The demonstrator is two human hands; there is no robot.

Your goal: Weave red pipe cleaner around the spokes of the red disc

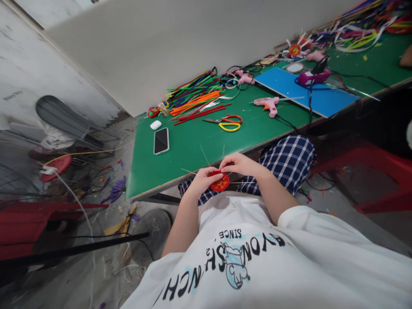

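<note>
Over my lap, just off the table's front edge, my left hand (206, 178) grips a round red disc (219, 183) with orange patches in its middle. Several thin, pale wire-like stems stick out from the disc in different directions. My right hand (236, 163) is at the disc's upper rim, thumb and fingertips pinched together. What lies between those fingertips is too small to make out. Beyond my hands on the green table (189, 161) lie scissors (228, 122) with red and yellow handles, and a phone (161, 141).
Pipe cleaners (193, 94) in many colours lie at the back, near a white case (156, 125). A pink glue gun (268, 104) rests before a blue board (305, 88) holding a purple glue gun (313, 77). Red stools (370, 171) and a dark stand base (151, 236) flank me.
</note>
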